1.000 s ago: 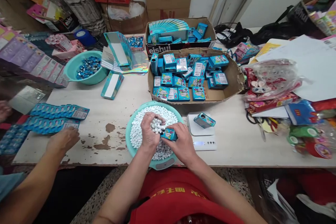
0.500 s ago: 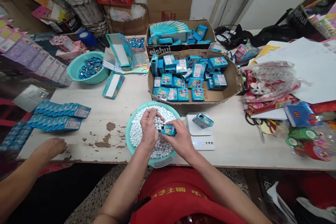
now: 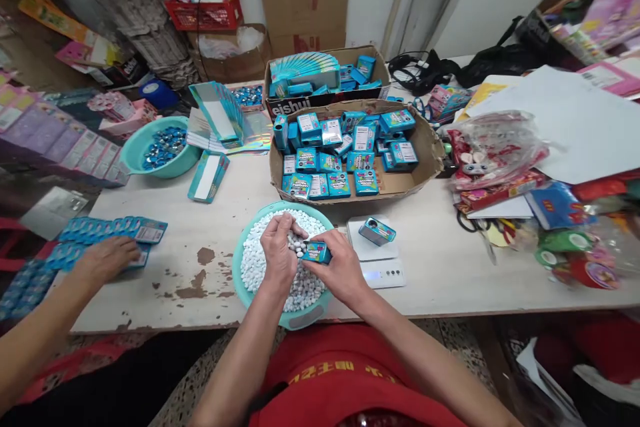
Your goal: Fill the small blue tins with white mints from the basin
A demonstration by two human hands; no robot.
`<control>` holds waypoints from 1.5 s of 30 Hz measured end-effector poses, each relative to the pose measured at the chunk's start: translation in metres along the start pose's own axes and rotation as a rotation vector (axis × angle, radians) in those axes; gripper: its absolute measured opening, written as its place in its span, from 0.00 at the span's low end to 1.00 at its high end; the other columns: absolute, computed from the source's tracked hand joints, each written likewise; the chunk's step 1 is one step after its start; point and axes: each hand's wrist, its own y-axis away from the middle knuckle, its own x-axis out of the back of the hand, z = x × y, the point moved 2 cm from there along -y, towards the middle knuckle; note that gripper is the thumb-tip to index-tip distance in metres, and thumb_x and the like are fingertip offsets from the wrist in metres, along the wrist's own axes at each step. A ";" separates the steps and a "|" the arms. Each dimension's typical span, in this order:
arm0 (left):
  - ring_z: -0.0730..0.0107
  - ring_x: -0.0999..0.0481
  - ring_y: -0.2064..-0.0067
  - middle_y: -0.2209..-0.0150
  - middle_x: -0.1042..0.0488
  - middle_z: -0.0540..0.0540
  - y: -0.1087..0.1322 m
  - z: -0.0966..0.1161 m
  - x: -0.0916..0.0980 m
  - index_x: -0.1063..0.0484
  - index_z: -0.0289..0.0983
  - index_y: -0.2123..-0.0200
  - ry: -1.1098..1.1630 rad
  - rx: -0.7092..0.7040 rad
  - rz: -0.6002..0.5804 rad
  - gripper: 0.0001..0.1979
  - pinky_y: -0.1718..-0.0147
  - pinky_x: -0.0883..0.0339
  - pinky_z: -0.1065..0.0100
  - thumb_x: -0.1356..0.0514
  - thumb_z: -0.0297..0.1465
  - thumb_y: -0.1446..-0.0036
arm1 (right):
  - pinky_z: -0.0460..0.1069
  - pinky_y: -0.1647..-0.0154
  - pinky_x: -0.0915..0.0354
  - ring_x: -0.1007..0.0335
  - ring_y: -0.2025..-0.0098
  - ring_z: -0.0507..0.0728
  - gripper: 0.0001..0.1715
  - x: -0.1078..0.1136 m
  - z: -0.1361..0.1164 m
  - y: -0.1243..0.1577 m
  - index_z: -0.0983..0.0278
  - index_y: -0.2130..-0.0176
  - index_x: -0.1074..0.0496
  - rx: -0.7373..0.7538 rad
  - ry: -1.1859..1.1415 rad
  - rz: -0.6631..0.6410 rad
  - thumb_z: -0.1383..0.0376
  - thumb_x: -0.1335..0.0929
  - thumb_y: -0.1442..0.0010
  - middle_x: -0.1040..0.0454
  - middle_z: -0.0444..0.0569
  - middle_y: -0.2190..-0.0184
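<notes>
My right hand (image 3: 343, 267) grips a small blue candy box (image 3: 317, 252), tilted on its side over a turquoise basin (image 3: 239, 280). Cupped beside the box's end, my left hand (image 3: 280, 250) holds several white candies (image 3: 297, 244), its fingers curled round them. White candies (image 3: 261, 267) fill the basin beneath both hands. Just to the right stands a white digital scale (image 3: 383, 273) with another blue candy box (image 3: 377, 231) lying on its plate.
An open cardboard box (image 3: 410, 191) full of blue candy boxes stands behind the basin. Left of it are folded cartons (image 3: 215, 113) and a bowl (image 3: 131, 153) of blue wrapped sweets. A co-worker's hand (image 3: 107, 260) is over rows of blue boxes (image 3: 150, 230). Plastic packages (image 3: 500, 147) crowd the right.
The co-worker's hand has moved up onto the rows of blue boxes. My view has shifted slightly. My hands keep nearly the same pose, with the candies against the box's end.
</notes>
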 end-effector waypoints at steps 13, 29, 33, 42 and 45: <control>0.77 0.31 0.77 0.74 0.31 0.52 -0.012 0.003 0.006 0.32 0.36 0.69 0.001 0.042 -0.161 0.15 0.78 0.36 0.74 0.34 0.38 0.56 | 0.54 0.56 0.36 0.33 0.56 0.60 0.17 -0.022 -0.012 0.009 0.61 0.62 0.30 -0.104 0.014 0.211 0.69 0.26 0.53 0.29 0.47 0.63; 0.69 0.26 0.74 0.75 0.28 0.49 -0.006 0.007 0.003 0.33 0.37 0.65 -0.042 0.019 -0.398 0.12 0.71 0.30 0.66 0.42 0.41 0.45 | 0.53 0.57 0.35 0.32 0.58 0.58 0.18 -0.017 -0.004 0.017 0.61 0.63 0.29 -0.172 -0.171 0.320 0.69 0.24 0.56 0.30 0.45 0.64; 0.63 0.25 0.62 0.66 0.26 0.46 -0.049 -0.006 0.030 0.30 0.38 0.65 -0.500 -0.296 -0.348 0.15 0.59 0.30 0.58 0.47 0.44 0.42 | 0.52 0.56 0.34 0.31 0.57 0.58 0.19 -0.008 0.005 0.031 0.59 0.60 0.28 -0.127 -0.269 0.345 0.63 0.24 0.53 0.30 0.46 0.62; 0.51 0.34 0.51 0.56 0.27 0.40 -0.054 -0.056 0.050 0.26 0.41 0.58 -1.620 -0.555 -0.739 0.19 0.53 0.40 0.52 0.47 0.46 0.42 | 0.53 0.57 0.33 0.31 0.58 0.58 0.19 0.006 0.030 0.050 0.60 0.61 0.28 -0.231 -0.208 0.367 0.59 0.25 0.52 0.30 0.47 0.62; 0.52 0.34 0.55 0.60 0.28 0.39 -0.043 -0.058 0.053 0.26 0.40 0.61 -1.713 -0.592 -0.690 0.16 0.58 0.40 0.55 0.45 0.44 0.42 | 0.53 0.57 0.33 0.31 0.59 0.58 0.19 0.001 0.033 0.050 0.60 0.60 0.29 -0.258 -0.201 0.361 0.59 0.25 0.52 0.30 0.48 0.62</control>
